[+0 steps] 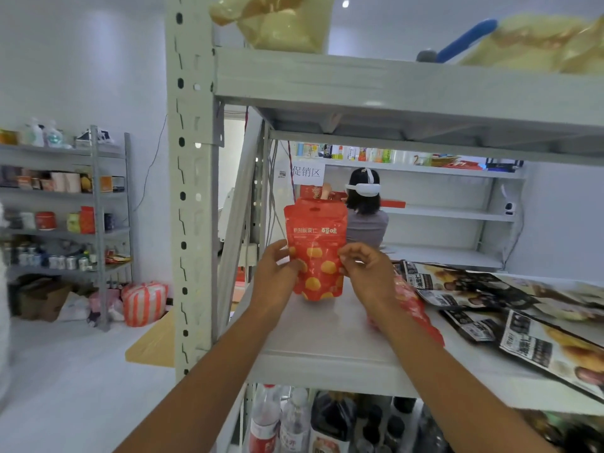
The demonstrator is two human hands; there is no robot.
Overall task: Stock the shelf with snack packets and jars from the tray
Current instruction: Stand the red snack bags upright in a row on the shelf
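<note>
A red snack packet (316, 243) with yellow dots stands upright on the white shelf board (330, 351), at its left end. My left hand (277, 273) pinches the packet's left edge. On the right edge, my right hand (366, 269) pinches it with curled fingers. Another red packet (416, 313) lies flat on the board just right of my right forearm, partly hidden by it. Several black snack packets (474, 299) lie flat further right. The tray is not in view.
The grey shelf upright (191, 197) stands close on the left. An upper shelf (392, 89) carries yellow packets (277, 21). Bottles (294, 420) fill the level below. Behind the shelf a person (364, 207) with a headset faces another rack. More racks (65, 204) stand far left.
</note>
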